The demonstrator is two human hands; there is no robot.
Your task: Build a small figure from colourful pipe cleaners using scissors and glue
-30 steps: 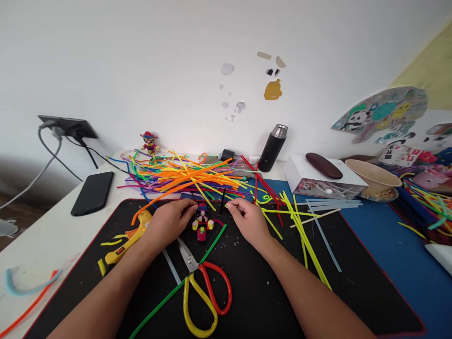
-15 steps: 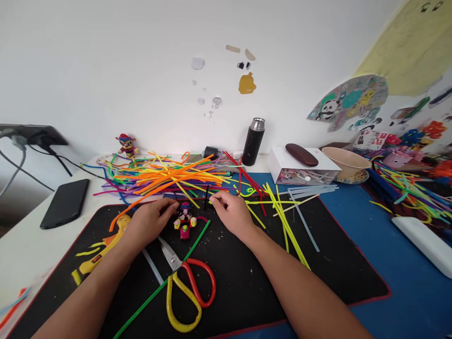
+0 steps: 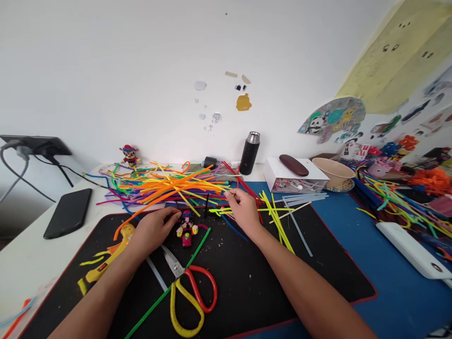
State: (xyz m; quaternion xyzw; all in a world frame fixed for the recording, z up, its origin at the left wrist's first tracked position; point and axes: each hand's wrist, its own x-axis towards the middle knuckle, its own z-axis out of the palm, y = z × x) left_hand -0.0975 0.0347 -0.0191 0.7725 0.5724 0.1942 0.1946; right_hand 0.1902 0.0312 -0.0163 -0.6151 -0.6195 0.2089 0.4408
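Note:
My left hand point(image 3: 155, 229) rests on the black mat point(image 3: 247, 282), its fingertips pinched against the head of a small pipe-cleaner figure point(image 3: 186, 230) in red, yellow and purple. A short black pipe-cleaner piece point(image 3: 206, 206) stands upright just right of the figure. My right hand point(image 3: 243, 211) reaches to the near edge of the big pile of coloured pipe cleaners point(image 3: 169, 182), fingers curled over a yellow-green strand point(image 3: 275, 210). Whether it grips a strand is hidden by the fingers.
Red-and-yellow scissors point(image 3: 192, 292) and a long green pipe cleaner point(image 3: 165, 294) lie near me on the mat, a yellow glue gun point(image 3: 106, 263) at left. A phone point(image 3: 68, 213), black flask point(image 3: 249, 153), white box point(image 3: 293, 175), bowl point(image 3: 334, 172) and more pipe cleaners point(image 3: 395, 200) lie around.
My right hand has left the upright black piece and moved right and back to the pile's edge. My left hand stays by the figure. My view has turned right.

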